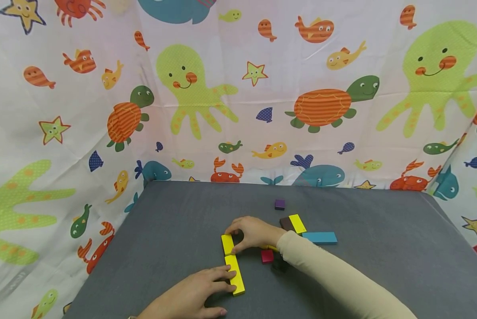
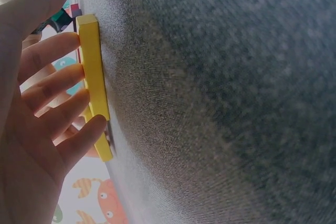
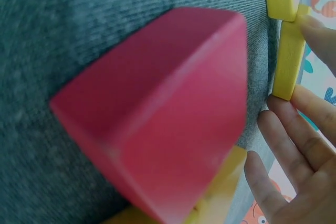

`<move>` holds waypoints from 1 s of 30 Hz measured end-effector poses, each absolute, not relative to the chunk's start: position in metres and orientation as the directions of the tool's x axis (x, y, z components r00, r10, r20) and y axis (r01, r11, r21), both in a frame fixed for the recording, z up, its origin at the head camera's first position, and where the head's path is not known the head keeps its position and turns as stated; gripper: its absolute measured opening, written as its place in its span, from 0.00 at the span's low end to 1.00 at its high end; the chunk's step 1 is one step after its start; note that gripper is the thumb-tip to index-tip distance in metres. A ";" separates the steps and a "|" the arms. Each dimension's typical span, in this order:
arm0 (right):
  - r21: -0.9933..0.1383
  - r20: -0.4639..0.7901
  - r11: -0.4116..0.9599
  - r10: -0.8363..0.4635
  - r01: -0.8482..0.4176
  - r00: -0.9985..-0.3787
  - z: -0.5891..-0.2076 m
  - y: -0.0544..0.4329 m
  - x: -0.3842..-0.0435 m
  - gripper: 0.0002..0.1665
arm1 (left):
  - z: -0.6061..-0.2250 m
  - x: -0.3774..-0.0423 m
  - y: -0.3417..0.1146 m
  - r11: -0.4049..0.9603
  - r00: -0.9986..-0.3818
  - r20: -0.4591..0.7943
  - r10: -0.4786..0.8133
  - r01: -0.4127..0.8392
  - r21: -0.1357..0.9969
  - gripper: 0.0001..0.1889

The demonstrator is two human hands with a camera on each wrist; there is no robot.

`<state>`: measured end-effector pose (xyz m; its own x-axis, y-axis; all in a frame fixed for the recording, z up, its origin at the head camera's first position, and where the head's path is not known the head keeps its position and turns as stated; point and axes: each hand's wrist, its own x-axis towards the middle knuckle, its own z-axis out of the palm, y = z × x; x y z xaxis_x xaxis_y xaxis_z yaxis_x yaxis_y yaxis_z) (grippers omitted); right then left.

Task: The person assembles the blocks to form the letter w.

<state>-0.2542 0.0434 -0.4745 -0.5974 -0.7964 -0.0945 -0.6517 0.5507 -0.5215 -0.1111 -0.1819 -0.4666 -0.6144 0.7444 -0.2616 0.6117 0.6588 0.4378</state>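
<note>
Two yellow blocks lie end to end on the grey cloth, forming one line. My right hand (image 1: pixel 256 232) pinches the shorter yellow block (image 1: pixel 227 244) lengthwise. Its thumb is at the near end, by the joint, and its fingertips are at the far end. The left hand (image 1: pixel 190 290) touches the side of the longer yellow block (image 1: pixel 238 282) with several extended fingertips, the thumb held apart. Beneath the right wrist sits a red block (image 1: pixel 267 256), large in the right wrist view. Beside it is another yellow piece (image 3: pixel 231 174), partly hidden.
Beyond the right forearm lie a blue block (image 1: pixel 320 238), a yellow block (image 1: pixel 297 223) and a dark brown block (image 1: pixel 287 223), close together. A small purple block (image 1: pixel 279 204) stands farther back. Under the forearm is a dark green object (image 2: pixel 60 19). A sea-animal curtain (image 1: pixel 222 102) borders the table.
</note>
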 end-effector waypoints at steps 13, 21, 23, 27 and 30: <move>-0.493 -0.068 0.526 -0.818 -0.693 -0.572 -0.476 0.040 -0.253 0.32 | -0.469 -0.112 -0.183 0.659 -0.616 -0.261 0.744 0.609 0.441 0.28; -0.483 -0.061 0.521 -0.822 -0.704 -0.567 -0.477 0.040 -0.252 0.33 | -0.470 -0.112 -0.181 0.669 -0.621 -0.277 0.734 0.588 0.455 0.27; -0.483 -0.062 0.523 -0.821 -0.703 -0.568 -0.476 0.040 -0.252 0.32 | -0.469 -0.112 -0.181 0.670 -0.620 -0.280 0.733 0.587 0.455 0.27; -0.485 -0.062 0.523 -0.820 -0.701 -0.568 -0.476 0.041 -0.253 0.32 | -0.469 -0.112 -0.181 0.664 -0.617 -0.274 0.738 0.593 0.454 0.27; -0.486 -0.061 0.521 -0.821 -0.702 -0.567 -0.477 0.041 -0.253 0.31 | -0.469 -0.112 -0.181 0.660 -0.617 -0.265 0.741 0.598 0.455 0.27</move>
